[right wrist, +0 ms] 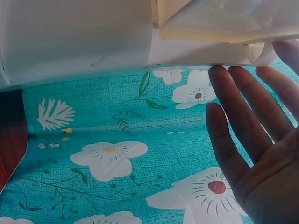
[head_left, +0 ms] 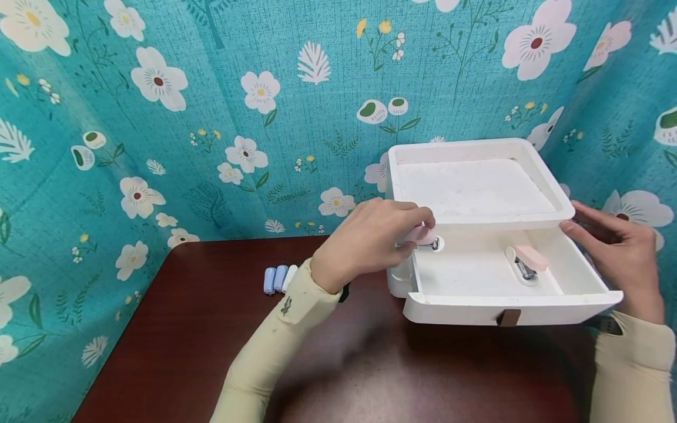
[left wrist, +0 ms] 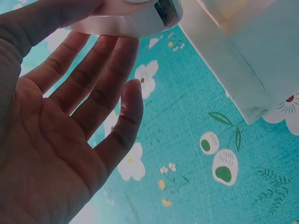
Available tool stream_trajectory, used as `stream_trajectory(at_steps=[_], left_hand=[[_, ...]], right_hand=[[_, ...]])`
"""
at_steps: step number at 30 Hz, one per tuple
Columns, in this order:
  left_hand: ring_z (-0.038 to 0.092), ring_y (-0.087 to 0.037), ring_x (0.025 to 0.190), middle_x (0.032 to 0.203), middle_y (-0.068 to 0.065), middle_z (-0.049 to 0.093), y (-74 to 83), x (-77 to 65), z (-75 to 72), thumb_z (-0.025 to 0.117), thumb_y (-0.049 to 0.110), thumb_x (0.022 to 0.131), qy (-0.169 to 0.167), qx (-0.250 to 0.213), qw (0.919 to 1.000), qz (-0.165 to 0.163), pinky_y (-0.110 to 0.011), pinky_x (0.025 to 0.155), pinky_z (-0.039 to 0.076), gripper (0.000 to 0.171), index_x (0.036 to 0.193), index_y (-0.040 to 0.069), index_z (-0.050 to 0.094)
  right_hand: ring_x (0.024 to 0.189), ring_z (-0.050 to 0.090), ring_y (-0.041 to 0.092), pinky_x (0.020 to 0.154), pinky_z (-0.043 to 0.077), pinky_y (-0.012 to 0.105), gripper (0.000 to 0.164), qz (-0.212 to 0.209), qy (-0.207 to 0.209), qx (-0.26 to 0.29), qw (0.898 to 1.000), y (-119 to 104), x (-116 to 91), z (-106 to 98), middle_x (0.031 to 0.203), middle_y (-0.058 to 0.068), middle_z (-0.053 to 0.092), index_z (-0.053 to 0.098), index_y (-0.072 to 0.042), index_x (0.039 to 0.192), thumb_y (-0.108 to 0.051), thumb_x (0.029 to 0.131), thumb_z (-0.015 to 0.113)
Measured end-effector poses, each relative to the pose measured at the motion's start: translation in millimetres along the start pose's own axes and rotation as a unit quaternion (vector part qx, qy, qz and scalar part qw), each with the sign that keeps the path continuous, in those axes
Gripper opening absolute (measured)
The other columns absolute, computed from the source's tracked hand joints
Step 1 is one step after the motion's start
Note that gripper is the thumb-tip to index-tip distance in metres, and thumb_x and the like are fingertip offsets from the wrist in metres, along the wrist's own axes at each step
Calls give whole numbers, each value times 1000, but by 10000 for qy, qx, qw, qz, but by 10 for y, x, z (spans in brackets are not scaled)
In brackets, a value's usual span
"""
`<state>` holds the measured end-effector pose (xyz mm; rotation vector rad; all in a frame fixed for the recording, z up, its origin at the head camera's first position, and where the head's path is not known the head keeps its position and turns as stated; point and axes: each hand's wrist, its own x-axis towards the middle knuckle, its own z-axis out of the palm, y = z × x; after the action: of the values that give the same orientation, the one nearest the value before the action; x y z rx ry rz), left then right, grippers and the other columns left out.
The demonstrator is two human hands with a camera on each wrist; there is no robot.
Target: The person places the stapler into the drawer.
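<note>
The pale pink stapler [head_left: 420, 236] is at the inner left end of the pulled-out drawer [head_left: 465, 279], its metal end pointing inward; whether its base touches the floor there, I can't tell. I pinch it between thumb and fingers of my left hand [head_left: 370, 242], with the little finger loose beneath, clear of it. A second pink stapler [head_left: 530, 261] lies toward the drawer's right side, free of my fingers.

I judge the work to be partway: one stapler rests inside, one is in my grasp, and outside I count two blue staplers [head_left: 275, 279] and a white one [head_left: 290, 278] on the table [head_left: 158, 352], side by side, the white partly covered by my sleeve [head_left: 298, 299]. If I am filling the drawer, this one needs letting go and those three are left; a single moment doesn't prove the direction.

My left forearm slants up from the lower left, wrist bent so the hand reaches over the drawer's left wall. My right hand [head_left: 621, 252] steadies the white cabinet [head_left: 476, 185], as I judge it: thumb at its front right corner, fingers straight and slightly spread along its side.
</note>
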<state>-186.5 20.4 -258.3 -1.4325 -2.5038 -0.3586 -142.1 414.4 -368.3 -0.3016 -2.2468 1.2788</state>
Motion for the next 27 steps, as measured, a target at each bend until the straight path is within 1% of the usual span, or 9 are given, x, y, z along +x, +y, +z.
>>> stream_trajectory(at_steps=[5,9,13,16,19,23,27], left_hand=[[51,-6,66,87,14,64,66,136,7,63,15,88,-190,293,9992,209,-20,60,42,23,109,26,63],[51,-6,67,86,15,65,104,234,32,58,12,89,-184,481,9979,382,-21,59,42,23,106,27,63],[51,-5,66,87,17,66,121,298,58,53,9,90,-117,599,9966,544,-22,58,41,23,101,27,63],[51,-6,65,87,17,68,130,338,79,51,7,92,-159,636,9960,611,-23,58,40,23,99,26,63],[51,-6,65,84,16,67,139,377,109,50,6,91,-269,692,9953,621,-23,59,40,24,97,26,62],[52,-6,67,82,15,65,167,419,149,53,10,93,-492,806,9938,587,-25,62,42,19,99,26,61],[52,-7,69,82,13,63,221,467,172,53,15,96,-644,932,9914,658,-25,63,41,13,99,26,60]], right_hand=[[86,56,-23,65,45,2,48,1,25,-22,10000,13,12,-11,131,-19,61,59,-28,133,-22,87,72],[86,56,-23,65,45,2,48,-61,10,-21,10000,18,13,-10,132,-18,61,59,-27,133,-21,87,71],[86,57,-23,66,46,2,47,-119,-36,5,9999,18,15,3,132,-17,61,59,-25,133,-20,87,71],[86,57,-22,66,46,3,47,-96,-38,30,9999,14,16,10,132,-16,61,60,-25,133,-21,87,71],[86,57,-22,65,46,3,47,-59,-29,35,10000,12,16,10,132,-17,61,59,-26,133,-22,87,71],[85,57,-22,65,46,3,48,-55,-37,21,10000,13,12,5,130,-20,61,59,-26,133,-21,87,71],[85,56,-23,65,45,2,48,-85,-26,-17,10000,18,12,-6,131,-20,61,59,-25,134,-20,87,71]])
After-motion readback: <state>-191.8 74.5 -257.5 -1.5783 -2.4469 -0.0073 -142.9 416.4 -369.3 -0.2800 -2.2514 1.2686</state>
